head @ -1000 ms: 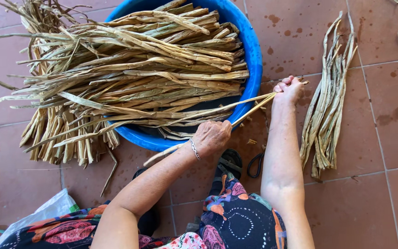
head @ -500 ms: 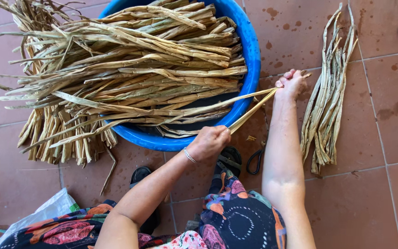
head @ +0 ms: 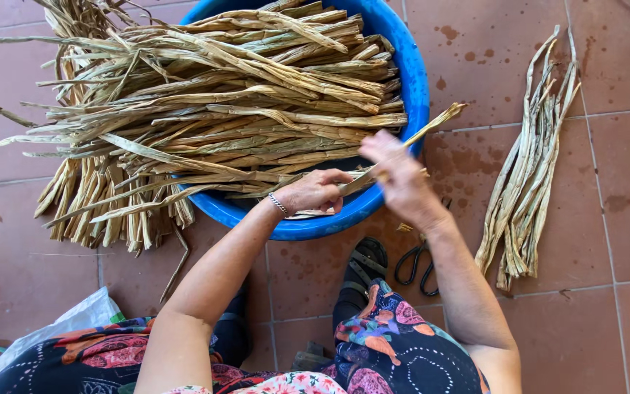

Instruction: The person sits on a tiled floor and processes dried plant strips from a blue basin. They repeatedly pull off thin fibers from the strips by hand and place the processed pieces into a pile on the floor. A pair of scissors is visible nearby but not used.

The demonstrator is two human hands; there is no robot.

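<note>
1. Your left hand [head: 313,191] pinches one dried leaf strip [head: 410,138] near its middle, over the blue basin [head: 413,80] rim.
2. Your right hand [head: 400,175] is blurred — its fingers seem closed on the same strip.
3. Judged light, stiff, brittle — hold it low, near the base.
4. Open floor [head: 607,321] lies right; scissors [head: 418,264] and a sorted bundle [head: 530,168] sit near.

basin [head: 415,87] ahead, scissors [head: 418,264] perhaps underfoot
</note>
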